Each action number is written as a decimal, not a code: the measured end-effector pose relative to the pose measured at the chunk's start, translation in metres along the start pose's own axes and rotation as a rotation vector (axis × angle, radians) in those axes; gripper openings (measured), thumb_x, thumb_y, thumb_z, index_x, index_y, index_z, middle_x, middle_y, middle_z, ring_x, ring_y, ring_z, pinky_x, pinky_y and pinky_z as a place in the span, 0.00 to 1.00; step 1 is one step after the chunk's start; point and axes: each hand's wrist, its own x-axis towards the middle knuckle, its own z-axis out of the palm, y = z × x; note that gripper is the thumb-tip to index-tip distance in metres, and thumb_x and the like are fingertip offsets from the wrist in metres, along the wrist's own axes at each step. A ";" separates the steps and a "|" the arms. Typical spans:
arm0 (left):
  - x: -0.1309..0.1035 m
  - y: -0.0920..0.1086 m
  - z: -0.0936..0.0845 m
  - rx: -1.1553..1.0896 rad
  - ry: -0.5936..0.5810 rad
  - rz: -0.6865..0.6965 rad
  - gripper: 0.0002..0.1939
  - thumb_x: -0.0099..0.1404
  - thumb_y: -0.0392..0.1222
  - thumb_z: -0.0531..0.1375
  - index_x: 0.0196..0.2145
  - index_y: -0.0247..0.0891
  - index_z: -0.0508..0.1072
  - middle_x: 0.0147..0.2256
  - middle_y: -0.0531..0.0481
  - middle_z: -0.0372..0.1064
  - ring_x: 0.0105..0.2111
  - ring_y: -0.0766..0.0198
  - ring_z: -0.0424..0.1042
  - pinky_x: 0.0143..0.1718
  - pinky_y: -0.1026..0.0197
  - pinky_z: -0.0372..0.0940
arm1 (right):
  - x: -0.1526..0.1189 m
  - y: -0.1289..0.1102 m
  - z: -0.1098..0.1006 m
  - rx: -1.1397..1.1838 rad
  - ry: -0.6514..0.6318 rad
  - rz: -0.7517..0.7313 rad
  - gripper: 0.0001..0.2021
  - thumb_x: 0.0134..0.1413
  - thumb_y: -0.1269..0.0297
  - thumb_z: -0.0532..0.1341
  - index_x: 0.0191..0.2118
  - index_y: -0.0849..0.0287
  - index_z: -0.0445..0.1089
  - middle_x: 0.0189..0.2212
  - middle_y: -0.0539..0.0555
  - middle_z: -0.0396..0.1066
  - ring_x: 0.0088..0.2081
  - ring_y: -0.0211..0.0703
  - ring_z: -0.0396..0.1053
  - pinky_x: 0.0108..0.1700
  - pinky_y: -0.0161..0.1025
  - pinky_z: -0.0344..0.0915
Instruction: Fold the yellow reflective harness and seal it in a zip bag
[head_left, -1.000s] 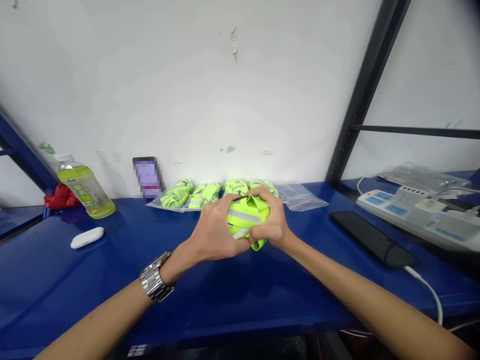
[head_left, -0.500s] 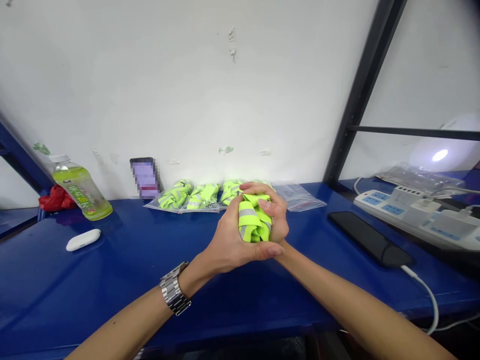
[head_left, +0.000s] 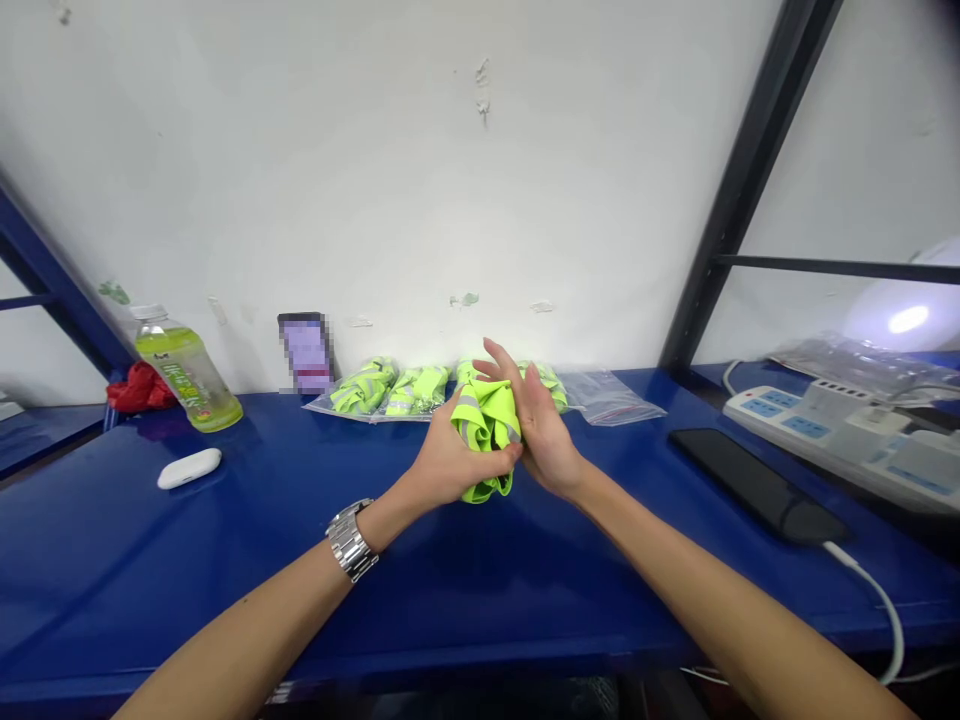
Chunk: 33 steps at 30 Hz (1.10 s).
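A bundled neon-yellow vest (head_left: 486,425) with grey reflective strips is held above the blue table (head_left: 300,540). My left hand (head_left: 454,455), below a silver watch, wraps round the bundle's left side with its thumb across the front. My right hand (head_left: 547,425) has its fingers stretched out and apart, its palm against or very close to the bundle's right side. Behind, along the wall, lie several clear bags with similar yellow vests (head_left: 365,388). A flat clear zip bag (head_left: 611,397) lies to their right.
On the left are a green drink bottle (head_left: 191,375), red cloth (head_left: 141,388), a white case (head_left: 190,468) and a propped phone (head_left: 307,350). On the right are a black phone (head_left: 754,485) on a white cable and a power strip (head_left: 806,425).
My right hand has loosened from the bundle and its fingers have spread. The bundle has shifted slightly left in my left hand. The view has also shifted slightly.
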 end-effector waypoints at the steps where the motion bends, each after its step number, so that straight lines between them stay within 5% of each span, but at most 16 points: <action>1: 0.002 0.000 -0.001 -0.015 0.031 -0.004 0.21 0.45 0.35 0.69 0.37 0.35 0.68 0.29 0.53 0.69 0.28 0.66 0.70 0.32 0.64 0.66 | 0.001 0.002 -0.003 -0.018 0.022 0.013 0.31 0.60 0.39 0.44 0.64 0.45 0.53 0.61 0.51 0.56 0.63 0.46 0.49 0.64 0.49 0.43; 4: 0.010 0.003 -0.005 -0.158 0.231 -0.037 0.17 0.46 0.39 0.69 0.33 0.35 0.70 0.28 0.52 0.71 0.27 0.65 0.71 0.31 0.63 0.68 | -0.002 0.012 -0.006 0.034 0.226 0.122 0.31 0.57 0.39 0.48 0.63 0.46 0.55 0.61 0.52 0.57 0.61 0.49 0.54 0.61 0.51 0.50; 6: 0.016 0.008 -0.009 -0.318 0.439 -0.100 0.15 0.46 0.43 0.68 0.31 0.35 0.70 0.25 0.54 0.69 0.22 0.66 0.69 0.26 0.63 0.67 | -0.007 0.019 0.000 0.200 0.312 0.334 0.32 0.56 0.39 0.49 0.62 0.50 0.56 0.58 0.56 0.60 0.57 0.52 0.60 0.56 0.53 0.58; 9: 0.023 0.011 -0.010 -0.545 0.657 -0.203 0.16 0.46 0.46 0.66 0.29 0.36 0.68 0.23 0.56 0.68 0.21 0.67 0.69 0.25 0.64 0.67 | -0.016 0.024 0.018 0.520 0.143 0.563 0.33 0.56 0.37 0.48 0.58 0.55 0.61 0.54 0.59 0.66 0.52 0.52 0.66 0.52 0.50 0.62; 11: 0.022 0.008 -0.005 -0.587 0.688 -0.226 0.15 0.47 0.46 0.66 0.29 0.35 0.68 0.23 0.56 0.68 0.23 0.67 0.70 0.27 0.64 0.68 | -0.018 0.024 0.030 0.659 0.048 0.495 0.33 0.56 0.36 0.46 0.55 0.55 0.65 0.52 0.57 0.68 0.52 0.51 0.67 0.51 0.48 0.64; 14: 0.016 0.000 0.007 -0.468 0.625 -0.135 0.14 0.50 0.45 0.67 0.30 0.35 0.69 0.25 0.55 0.69 0.25 0.66 0.72 0.29 0.64 0.69 | -0.017 0.021 0.040 0.688 0.120 0.356 0.32 0.56 0.36 0.46 0.54 0.54 0.67 0.50 0.55 0.71 0.51 0.51 0.68 0.49 0.47 0.66; 21: 0.003 -0.010 0.023 -0.033 0.386 0.133 0.13 0.56 0.42 0.63 0.38 0.35 0.68 0.34 0.46 0.74 0.36 0.60 0.75 0.40 0.58 0.70 | -0.010 0.019 0.032 0.567 0.259 0.325 0.24 0.52 0.43 0.57 0.48 0.54 0.71 0.40 0.54 0.76 0.43 0.51 0.72 0.42 0.45 0.69; 27: -0.006 -0.030 -0.007 0.554 0.133 0.592 0.36 0.49 0.46 0.67 0.54 0.38 0.59 0.46 0.40 0.67 0.45 0.51 0.69 0.47 0.49 0.65 | -0.009 0.016 0.005 0.474 -0.036 0.415 0.31 0.45 0.34 0.57 0.42 0.58 0.73 0.33 0.57 0.76 0.41 0.54 0.73 0.40 0.46 0.69; 30: -0.006 -0.034 -0.021 0.822 -0.020 0.782 0.39 0.48 0.53 0.66 0.54 0.35 0.59 0.44 0.38 0.66 0.43 0.48 0.67 0.45 0.46 0.63 | -0.012 0.014 -0.010 0.440 -0.137 0.426 0.32 0.40 0.34 0.62 0.40 0.60 0.73 0.34 0.58 0.76 0.43 0.54 0.72 0.43 0.46 0.68; 33: -0.003 -0.033 -0.030 0.972 -0.157 0.867 0.33 0.55 0.54 0.62 0.54 0.35 0.61 0.41 0.38 0.67 0.42 0.48 0.67 0.47 0.42 0.59 | -0.015 0.010 -0.017 0.383 -0.256 0.353 0.29 0.36 0.45 0.70 0.44 0.58 0.72 0.39 0.56 0.74 0.45 0.50 0.71 0.48 0.42 0.66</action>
